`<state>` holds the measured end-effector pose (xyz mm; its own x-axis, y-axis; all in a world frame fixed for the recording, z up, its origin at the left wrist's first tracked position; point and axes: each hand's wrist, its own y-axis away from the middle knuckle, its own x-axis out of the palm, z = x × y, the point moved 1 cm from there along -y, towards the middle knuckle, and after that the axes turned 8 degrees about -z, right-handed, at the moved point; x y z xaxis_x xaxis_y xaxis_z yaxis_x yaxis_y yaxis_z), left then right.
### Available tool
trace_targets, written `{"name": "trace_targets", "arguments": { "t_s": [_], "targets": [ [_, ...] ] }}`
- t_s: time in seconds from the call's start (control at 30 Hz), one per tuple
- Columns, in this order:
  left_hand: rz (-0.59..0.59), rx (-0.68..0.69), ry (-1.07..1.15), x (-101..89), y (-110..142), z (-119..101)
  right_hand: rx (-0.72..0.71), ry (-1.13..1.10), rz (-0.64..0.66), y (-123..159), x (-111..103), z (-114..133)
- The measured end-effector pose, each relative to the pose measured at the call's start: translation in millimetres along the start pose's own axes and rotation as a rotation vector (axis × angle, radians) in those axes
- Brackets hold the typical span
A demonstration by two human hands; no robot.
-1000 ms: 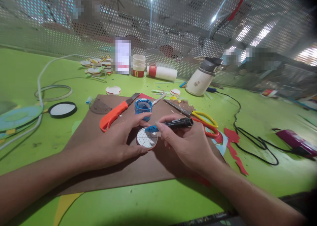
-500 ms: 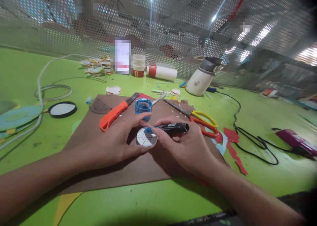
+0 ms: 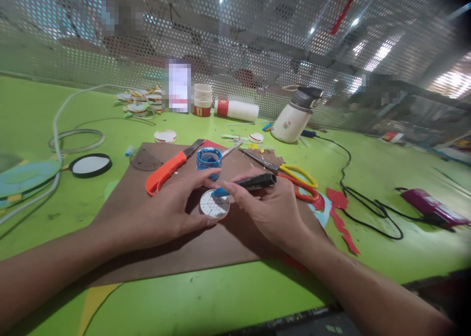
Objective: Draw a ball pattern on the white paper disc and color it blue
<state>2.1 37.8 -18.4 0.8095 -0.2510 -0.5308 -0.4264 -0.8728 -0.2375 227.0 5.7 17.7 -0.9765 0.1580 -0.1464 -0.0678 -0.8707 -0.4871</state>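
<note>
Between thumb and fingers, my left hand [image 3: 158,206] steadies a small white disc [image 3: 214,204] with a drawn pattern of crossing lines. My right hand [image 3: 270,203] grips a black marker pen [image 3: 255,181], tilted, with its blue-stained tip end on the disc's upper part. Just behind the disc stands a small jar of blue paint [image 3: 209,160], its rim smeared blue. Under both hands lies a brown board [image 3: 165,260]. An orange-handled utility knife [image 3: 167,171] rests on the board to the left, and scissors with yellow and red handles [image 3: 298,176] lie to the right.
A white bottle with a dark lid [image 3: 292,120], paper cups [image 3: 237,110] and an upright phone [image 3: 179,86] stand along the mesh wall. On the left are a black-rimmed lid [image 3: 91,165] and a pale cable [image 3: 57,125]. Red paper scraps [image 3: 340,213] and a purple device [image 3: 432,206] lie right.
The view has shifted slightly, moving the scene a little left. The pen tip has moved slightly over the disc; both hands keep their holds.
</note>
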Motion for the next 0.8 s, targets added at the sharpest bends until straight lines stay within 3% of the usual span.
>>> {"name": "trace_targets", "arguments": {
  "t_s": [0.2, 0.6, 0.8],
  "targets": [
    [-0.045, -0.060, 0.050, 4.9, 2.5, 4.8, -0.058, -0.009, -0.155, -3.0, -5.5, 7.9],
    [-0.021, -0.017, 0.037, -0.8, 6.1, 9.6, -0.049, -0.012, -0.009, -3.4, -4.3, 9.3],
    [0.023, -0.027, 0.069, -4.4, 7.3, 6.2, 0.074, -0.041, 0.082, -4.8, -2.8, 8.8]
  ]
}}
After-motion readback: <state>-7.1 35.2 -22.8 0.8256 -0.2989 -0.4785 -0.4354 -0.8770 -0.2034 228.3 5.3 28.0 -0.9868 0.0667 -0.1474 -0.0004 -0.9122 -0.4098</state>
